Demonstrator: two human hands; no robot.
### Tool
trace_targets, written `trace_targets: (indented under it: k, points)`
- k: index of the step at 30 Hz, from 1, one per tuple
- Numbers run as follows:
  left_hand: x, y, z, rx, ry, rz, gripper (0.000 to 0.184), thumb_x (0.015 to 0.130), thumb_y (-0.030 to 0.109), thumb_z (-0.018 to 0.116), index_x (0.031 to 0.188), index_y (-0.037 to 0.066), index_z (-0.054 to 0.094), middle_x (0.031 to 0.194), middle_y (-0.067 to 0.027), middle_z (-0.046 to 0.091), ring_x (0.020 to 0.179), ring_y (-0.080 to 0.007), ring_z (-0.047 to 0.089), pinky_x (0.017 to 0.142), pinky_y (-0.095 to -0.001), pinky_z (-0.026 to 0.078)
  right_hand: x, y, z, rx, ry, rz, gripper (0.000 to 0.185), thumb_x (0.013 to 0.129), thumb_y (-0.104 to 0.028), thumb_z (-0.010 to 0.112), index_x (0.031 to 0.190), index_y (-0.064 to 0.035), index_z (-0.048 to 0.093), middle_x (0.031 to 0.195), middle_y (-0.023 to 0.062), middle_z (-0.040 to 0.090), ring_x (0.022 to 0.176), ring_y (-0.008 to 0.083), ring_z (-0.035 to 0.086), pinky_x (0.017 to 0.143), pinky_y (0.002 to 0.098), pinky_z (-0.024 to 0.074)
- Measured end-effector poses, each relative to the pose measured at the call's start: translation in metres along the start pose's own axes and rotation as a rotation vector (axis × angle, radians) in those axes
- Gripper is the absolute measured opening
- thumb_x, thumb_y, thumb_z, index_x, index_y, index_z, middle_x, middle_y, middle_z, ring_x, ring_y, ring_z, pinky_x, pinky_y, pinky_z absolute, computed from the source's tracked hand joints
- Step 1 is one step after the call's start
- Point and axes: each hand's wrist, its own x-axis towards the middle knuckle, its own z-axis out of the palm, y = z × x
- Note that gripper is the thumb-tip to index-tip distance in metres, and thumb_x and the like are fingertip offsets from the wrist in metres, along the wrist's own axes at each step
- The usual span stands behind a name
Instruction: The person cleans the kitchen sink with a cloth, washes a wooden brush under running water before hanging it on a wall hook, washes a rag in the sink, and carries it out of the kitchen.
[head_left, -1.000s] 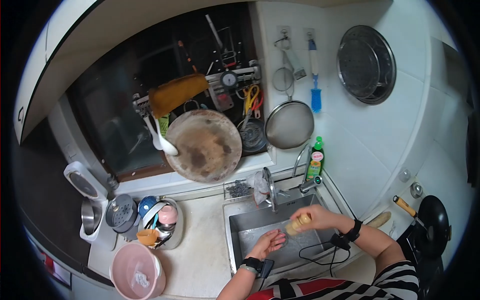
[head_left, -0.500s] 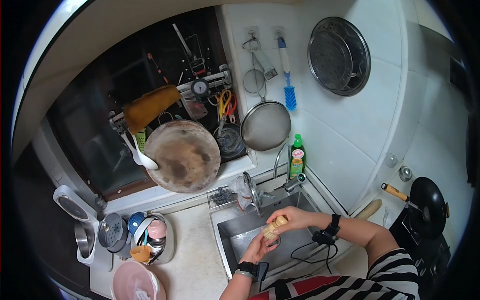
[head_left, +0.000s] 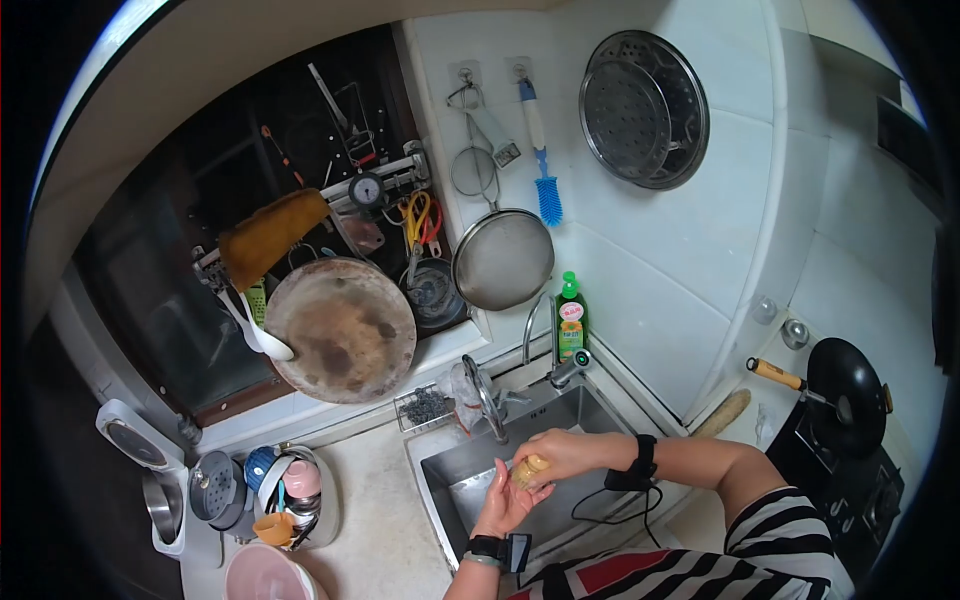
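Note:
Over the sink (head_left: 432, 500), my right hand (head_left: 565, 455) is closed around a small wooden scrub brush (head_left: 531, 468) with a rounded knob. Below and left of it, my left hand (head_left: 500, 503) is turned palm up, its thumb and fingers apart. The brush's bristle end points down at the left palm and fingers and seems to touch them; the contact is partly hidden. Just behind both hands stands the curved metal faucet (head_left: 487, 402).
A green dish soap bottle (head_left: 571, 320) stands behind the sink. A wire rack (head_left: 425, 407) sits at its back left corner. Dishes fill a white container (head_left: 325, 500) on the left, near a pink bucket (head_left: 262, 575). A black wok (head_left: 848, 395) rests on the stove at right.
The camera view has shifted slightly. My right hand has tipped the brush down toward my left hand, and its bristles show less. My left hand has turned its palm more upward.

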Motion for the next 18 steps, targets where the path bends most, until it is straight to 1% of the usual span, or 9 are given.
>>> trace_targets:
  k: [1, 2, 4, 5, 7, 11, 16, 17, 18]
  points:
    - [0.000, 0.000, 0.003, -0.041, 0.013, -0.006, 0.070, 0.091, 0.063, 0.032, 0.122, 0.003, 0.048, 0.111, -0.0120, 0.060, 0.098, -0.0232, 0.061, 0.083, -0.0368, 0.050, -0.001, 0.005, 0.006, -0.020, -0.009, -0.009, 0.045, 0.077, -0.034, 0.071, 0.107, -0.0031, 0.059, 0.093, 0.0187, 0.063, 0.086, 0.0359, 0.063, 0.074, 0.0383, 0.0500]
    - [0.002, -0.002, -0.003, -0.041, 0.014, -0.009, 0.070, 0.091, 0.063, 0.032, 0.122, 0.003, 0.048, 0.111, -0.0120, 0.060, 0.098, -0.0232, 0.061, 0.083, -0.0368, 0.050, -0.001, 0.005, 0.012, -0.018, -0.007, -0.007, 0.045, 0.077, -0.034, 0.071, 0.107, -0.0031, 0.059, 0.093, 0.0187, 0.063, 0.086, 0.0359, 0.063, 0.074, 0.0383, 0.0500]
    - [0.010, -0.010, -0.018, 0.305, 0.358, -0.044, 0.063, 0.092, 0.063, 0.029, 0.099, 0.007, 0.057, 0.078, -0.0040, 0.063, 0.058, -0.0124, 0.058, 0.050, -0.0226, 0.045, -0.003, 0.005, 0.023, -0.006, 0.037, 0.098, 0.047, 0.073, -0.036, 0.073, 0.103, -0.0016, 0.060, 0.090, 0.0218, 0.063, 0.084, 0.0398, 0.063, 0.073, 0.0418, 0.0501]
    - [0.009, -0.012, -0.016, 0.304, 0.359, -0.047, 0.063, 0.092, 0.063, 0.029, 0.099, 0.007, 0.057, 0.078, -0.0040, 0.063, 0.058, -0.0124, 0.058, 0.050, -0.0226, 0.045, -0.003, 0.004, 0.026, -0.004, 0.037, 0.100, 0.047, 0.073, -0.036, 0.073, 0.103, -0.0016, 0.060, 0.090, 0.0218, 0.063, 0.084, 0.0398, 0.063, 0.073, 0.0418, 0.0501]
    - [0.008, -0.015, -0.009, 0.394, 0.456, 0.145, 0.057, 0.095, 0.057, 0.031, 0.078, 0.009, 0.056, 0.057, 0.0012, 0.051, 0.040, -0.0083, 0.043, 0.036, -0.0205, 0.032, -0.002, -0.001, 0.028, -0.006, 0.035, 0.172, 0.049, 0.073, -0.039, 0.072, 0.101, -0.0003, 0.060, 0.087, 0.0226, 0.063, 0.080, 0.0407, 0.063, 0.070, 0.0429, 0.0503]
    - [0.010, -0.016, -0.002, 0.435, 0.541, 0.271, 0.053, 0.098, 0.049, 0.032, 0.075, 0.009, 0.057, 0.056, 0.0005, 0.052, 0.040, -0.0081, 0.043, 0.036, -0.0218, 0.029, -0.002, -0.007, 0.032, -0.026, 0.083, 0.173, 0.048, 0.073, -0.040, 0.072, 0.098, 0.0003, 0.060, 0.083, 0.0236, 0.063, 0.077, 0.0411, 0.063, 0.069, 0.0435, 0.0504]
    - [0.011, -0.014, -0.003, 0.416, 0.508, 0.299, 0.042, 0.098, 0.045, 0.035, 0.086, 0.011, 0.055, 0.060, 0.0022, 0.051, 0.040, -0.0062, 0.040, 0.034, -0.0186, 0.026, 0.001, -0.006, 0.037, -0.097, 0.169, 0.068, 0.049, 0.077, -0.039, 0.070, 0.103, 0.0017, 0.062, 0.091, 0.0216, 0.065, 0.080, 0.0391, 0.063, 0.072, 0.0393, 0.0510]
    - [0.010, -0.014, -0.001, 0.415, 0.510, 0.295, 0.042, 0.098, 0.045, 0.035, 0.086, 0.011, 0.055, 0.060, 0.0022, 0.051, 0.040, -0.0062, 0.040, 0.034, -0.0186, 0.026, 0.002, -0.009, 0.037, -0.093, 0.168, 0.071, 0.049, 0.077, -0.039, 0.070, 0.103, 0.0017, 0.062, 0.091, 0.0216, 0.065, 0.080, 0.0391, 0.063, 0.072, 0.0393, 0.0510]
    - [0.011, -0.012, 0.001, 0.394, 0.539, 0.275, 0.041, 0.098, 0.045, 0.035, 0.087, 0.010, 0.055, 0.061, 0.0014, 0.051, 0.040, -0.0063, 0.040, 0.034, -0.0183, 0.027, 0.003, -0.014, 0.034, -0.032, 0.198, 0.204, 0.045, 0.078, -0.037, 0.070, 0.101, 0.0013, 0.064, 0.090, 0.0204, 0.066, 0.079, 0.0357, 0.065, 0.071, 0.0369, 0.0515]
